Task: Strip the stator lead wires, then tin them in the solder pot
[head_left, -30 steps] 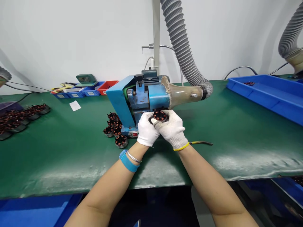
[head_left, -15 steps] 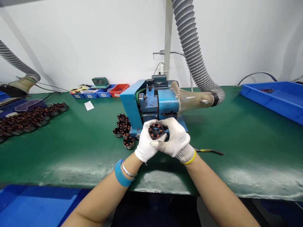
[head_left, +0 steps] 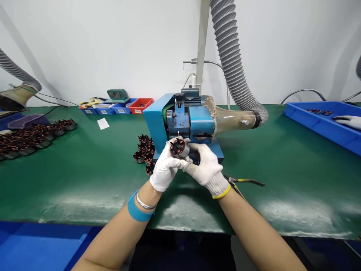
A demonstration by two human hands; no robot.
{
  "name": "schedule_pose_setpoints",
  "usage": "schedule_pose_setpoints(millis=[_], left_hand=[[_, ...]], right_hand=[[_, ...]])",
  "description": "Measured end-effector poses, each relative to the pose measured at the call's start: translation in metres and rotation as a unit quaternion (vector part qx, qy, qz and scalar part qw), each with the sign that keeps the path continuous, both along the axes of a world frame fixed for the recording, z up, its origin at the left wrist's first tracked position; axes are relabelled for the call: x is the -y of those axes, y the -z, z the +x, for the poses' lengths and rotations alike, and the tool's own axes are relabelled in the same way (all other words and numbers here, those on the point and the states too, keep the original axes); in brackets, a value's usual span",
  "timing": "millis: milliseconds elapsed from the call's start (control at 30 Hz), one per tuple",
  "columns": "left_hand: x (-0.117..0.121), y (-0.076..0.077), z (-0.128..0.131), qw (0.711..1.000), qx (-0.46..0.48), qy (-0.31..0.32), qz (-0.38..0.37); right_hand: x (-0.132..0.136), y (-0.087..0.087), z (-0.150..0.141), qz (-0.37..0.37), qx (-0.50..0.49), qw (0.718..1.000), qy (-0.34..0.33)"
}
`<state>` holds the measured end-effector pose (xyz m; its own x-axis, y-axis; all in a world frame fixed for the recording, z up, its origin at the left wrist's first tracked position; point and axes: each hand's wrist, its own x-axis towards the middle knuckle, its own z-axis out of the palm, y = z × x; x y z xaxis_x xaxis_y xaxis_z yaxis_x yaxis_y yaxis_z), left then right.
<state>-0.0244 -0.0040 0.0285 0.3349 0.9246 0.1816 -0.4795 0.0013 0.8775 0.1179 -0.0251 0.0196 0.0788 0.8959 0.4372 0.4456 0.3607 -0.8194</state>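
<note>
In the head view, the left hand (head_left: 163,170), in a white glove, is holding a round metal-cased part with copper windings and black prongs (head_left: 179,148) just in front of a blue bench machine (head_left: 202,122). Its fingers are pinching the part around the sides, and the part is tilting, with its wound end facing up and toward the left. The right hand (head_left: 208,166), in a white knit glove with a yellow cuff, is curving its fingers at the part's right side, a gap showing between thumb and index finger; whether they are gripping it, I cannot tell.

On the green surface (head_left: 107,180), a small cluster of similar wound parts (head_left: 144,148) is sitting just left of the machine, and a larger group of copper-wound parts (head_left: 36,137) is lying at the far left. Pliers with yellow-and-black handles (head_left: 244,180) are lying beside the right wrist. A ribbed grey hose (head_left: 232,56) is running down to a translucent tan nozzle (head_left: 229,121) at the machine's right end. At the right, another person's gloved hand (head_left: 351,121) is reaching into a long blue tray (head_left: 318,128), where a few wound parts are lying.
</note>
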Motion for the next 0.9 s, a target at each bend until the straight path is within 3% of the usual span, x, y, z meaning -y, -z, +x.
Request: schedule_pose_setpoints(millis=[100, 200, 367, 533, 700, 733, 833, 900], left_hand=[[-0.006, 0.009, 0.000, 0.976, -0.104, -0.125, 0.146], [-0.012, 0.017, -0.001, 0.909, -0.193, -0.234, 0.286], [-0.015, 0.024, 0.000, 0.836, -0.256, -0.265, 0.407], [-0.006, 0.022, 0.005, 0.838, -0.305, -0.242, 0.383], [0.002, 0.026, 0.014, 0.843, -0.318, -0.259, 0.350], [0.001, 0.027, 0.015, 0.842, -0.319, -0.266, 0.343], [-0.002, 0.034, 0.018, 0.846, -0.324, -0.272, 0.325], [-0.006, 0.037, 0.018, 0.859, -0.318, -0.257, 0.307]], right_hand=[[-0.001, 0.002, -0.007, -0.119, -0.122, 0.975, -0.144], [0.000, 0.004, -0.012, -0.109, -0.244, 0.940, -0.212], [0.005, 0.003, -0.016, -0.059, -0.373, 0.919, -0.114], [-0.006, -0.002, -0.002, -0.043, -0.355, 0.934, 0.023], [-0.021, -0.008, 0.020, 0.013, -0.490, 0.861, 0.133], [-0.021, -0.008, 0.021, 0.009, -0.478, 0.868, 0.132], [-0.012, -0.006, 0.011, -0.056, -0.335, 0.938, 0.073], [-0.006, -0.002, -0.001, -0.091, -0.245, 0.965, 0.032]])
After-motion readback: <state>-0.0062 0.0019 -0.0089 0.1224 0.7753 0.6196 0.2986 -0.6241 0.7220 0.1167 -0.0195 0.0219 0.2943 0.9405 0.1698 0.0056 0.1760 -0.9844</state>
